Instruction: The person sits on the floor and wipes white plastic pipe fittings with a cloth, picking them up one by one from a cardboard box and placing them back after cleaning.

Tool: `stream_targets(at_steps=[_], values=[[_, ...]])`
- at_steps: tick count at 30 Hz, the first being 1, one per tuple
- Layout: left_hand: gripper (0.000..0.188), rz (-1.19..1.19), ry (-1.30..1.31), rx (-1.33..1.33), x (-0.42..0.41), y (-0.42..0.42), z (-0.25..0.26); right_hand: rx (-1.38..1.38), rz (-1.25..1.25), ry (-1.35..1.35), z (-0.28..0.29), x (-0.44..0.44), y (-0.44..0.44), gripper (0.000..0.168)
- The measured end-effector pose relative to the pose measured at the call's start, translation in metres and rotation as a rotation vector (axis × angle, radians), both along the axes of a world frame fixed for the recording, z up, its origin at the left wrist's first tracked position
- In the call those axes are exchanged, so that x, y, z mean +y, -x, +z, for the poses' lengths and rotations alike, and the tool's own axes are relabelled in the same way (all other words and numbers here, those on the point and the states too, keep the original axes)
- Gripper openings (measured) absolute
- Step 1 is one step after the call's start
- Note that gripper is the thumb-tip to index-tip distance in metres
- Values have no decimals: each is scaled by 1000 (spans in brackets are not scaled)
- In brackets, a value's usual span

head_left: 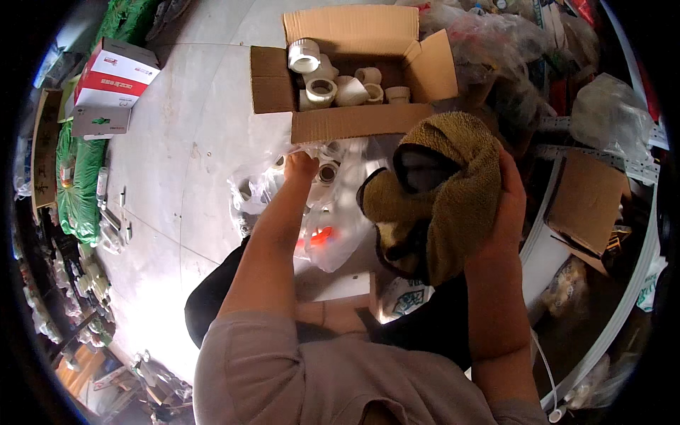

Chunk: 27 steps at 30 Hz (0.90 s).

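A brown terry cloth with dark edging (467, 175) hangs bunched in my right hand (507, 207), whose fingers are mostly hidden behind it. My left hand (301, 164) reaches into a clear plastic bag (332, 247) on the floor, its fingers curled down among white plastic pipe fittings (327, 172). Whether those fingers grip a fitting is hidden from above. An orange-red item (321, 235) shows through the near part of the bag. Just beyond stands an open cardboard box (361, 122) holding several larger white pipe fittings (321, 91).
A red-and-white carton (114, 77) and a green plastic-wrapped bundle (79, 180) stand at the left. Shelving with clear plastic bags (605, 114) and a brown cardboard box (584, 199) flanks my right side. Small items (122, 197) lie on the pale floor (175, 133).
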<state>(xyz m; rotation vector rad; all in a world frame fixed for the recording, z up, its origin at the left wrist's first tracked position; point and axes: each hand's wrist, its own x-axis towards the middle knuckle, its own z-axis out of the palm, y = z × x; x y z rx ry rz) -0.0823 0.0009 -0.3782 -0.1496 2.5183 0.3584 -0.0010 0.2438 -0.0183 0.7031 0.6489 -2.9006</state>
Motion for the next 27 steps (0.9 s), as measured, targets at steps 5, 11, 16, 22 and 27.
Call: stream_targets(at_steps=[5, 11, 16, 22, 27], values=[[43, 62, 115, -156, 1, 9, -2, -165, 25, -88, 10, -14, 6, 38], [56, 105, 21, -54, 1, 4, 44, -286, 166, -311, 8, -20, 5, 33], [71, 50, -45, 102, -45, -24, 63, -256, 151, -276, 12, -28, 9, 28], [63, 440, -694, 81, -46, -48, 181, -10, 47, -372, 14, -30, 20, 24], [69, 298, -1299, 239, -44, -64, 266, 224, -140, -537, 43, -28, 22, 25]])
